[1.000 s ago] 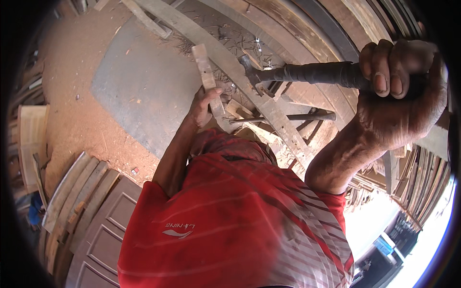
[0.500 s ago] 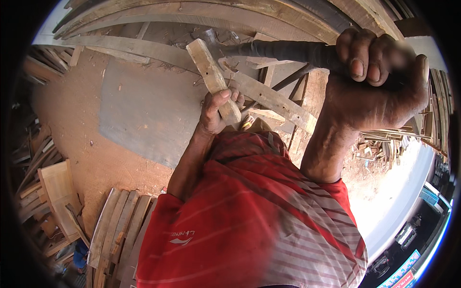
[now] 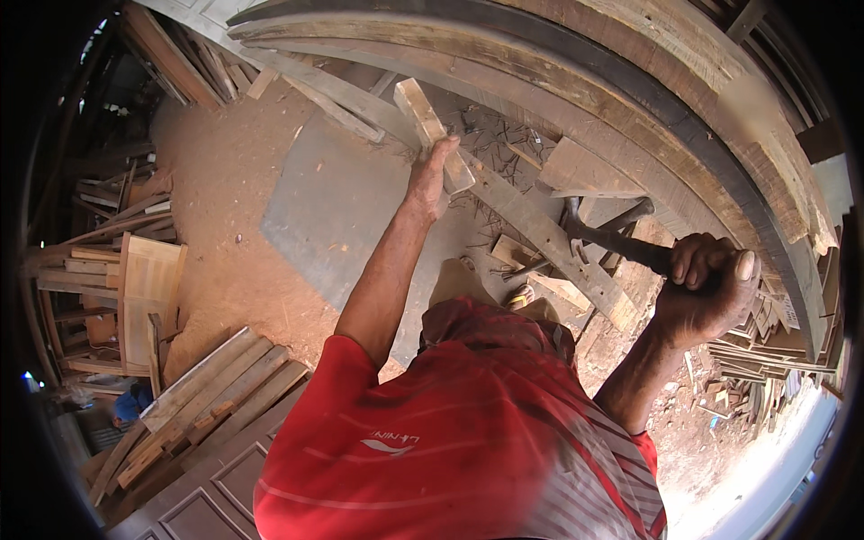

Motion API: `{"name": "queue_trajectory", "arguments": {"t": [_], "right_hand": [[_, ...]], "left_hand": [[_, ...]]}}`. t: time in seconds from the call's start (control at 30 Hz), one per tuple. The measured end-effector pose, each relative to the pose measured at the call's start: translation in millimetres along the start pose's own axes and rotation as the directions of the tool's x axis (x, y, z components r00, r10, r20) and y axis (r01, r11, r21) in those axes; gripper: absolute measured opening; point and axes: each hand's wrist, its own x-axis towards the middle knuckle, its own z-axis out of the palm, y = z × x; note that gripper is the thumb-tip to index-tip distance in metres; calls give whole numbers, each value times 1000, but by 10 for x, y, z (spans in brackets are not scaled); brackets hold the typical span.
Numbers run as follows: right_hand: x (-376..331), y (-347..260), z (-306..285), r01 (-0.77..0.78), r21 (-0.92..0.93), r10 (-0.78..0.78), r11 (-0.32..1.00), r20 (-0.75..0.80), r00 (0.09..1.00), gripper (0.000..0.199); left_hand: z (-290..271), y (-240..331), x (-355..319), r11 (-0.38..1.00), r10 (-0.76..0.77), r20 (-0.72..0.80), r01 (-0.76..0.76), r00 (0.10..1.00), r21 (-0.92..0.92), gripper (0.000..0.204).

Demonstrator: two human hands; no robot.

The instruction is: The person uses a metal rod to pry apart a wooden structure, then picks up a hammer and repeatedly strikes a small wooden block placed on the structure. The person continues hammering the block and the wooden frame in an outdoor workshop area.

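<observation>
My left hand (image 3: 432, 180) grips a short wooden block (image 3: 421, 112), its thumb laid across the near half. The block slants above a long plank (image 3: 531, 220) that runs diagonally toward the lower right; whether they touch I cannot tell. Out to the right, my right hand (image 3: 706, 288) is wrapped round the dark handle of a hammer (image 3: 625, 247). The hammer's head points left, over the plank's right part. A dark bar (image 3: 630, 212) shows just beyond the handle.
Long curved-looking beams (image 3: 540, 67) span the far side. Thin nail-like pieces (image 3: 490, 126) litter the ground beyond the plank. A grey sheet (image 3: 333, 189) covers part of the dirt floor. Stacked boards (image 3: 211, 396) lie at lower left, near a panelled door (image 3: 211, 504). My sandalled foot (image 3: 519, 297) is below the plank.
My right hand and the hammer have dropped from high and close to lower and farther off. My left hand keeps its hold on the block, and the whole view has shifted.
</observation>
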Motion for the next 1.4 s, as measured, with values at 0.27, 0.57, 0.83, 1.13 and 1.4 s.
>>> {"name": "queue_trajectory", "arguments": {"t": [0.27,0.57,0.83,1.13,1.4], "right_hand": [[-401,-99,21,19,-104,-38,994,-184,982,40],[-767,55,627,7,-141,-5,990,17,1000,38],[-820,695,1142,145,-274,-137,951,49,989,49],[-762,412,433,145,-224,-192,964,-207,959,38],[-841,-1060,-295,316,-148,-306,937,85,948,47]], "left_hand": [[-560,113,327,995,97,-300,-89,949,41,61],[-1369,234,1059,977,-35,-50,23,998,-210,63],[-1663,78,1754,992,127,-27,-127,991,0,57],[-1400,-285,1572,969,180,-58,-166,982,183,64],[-1225,-810,853,961,166,-110,-136,980,239,71]]}}
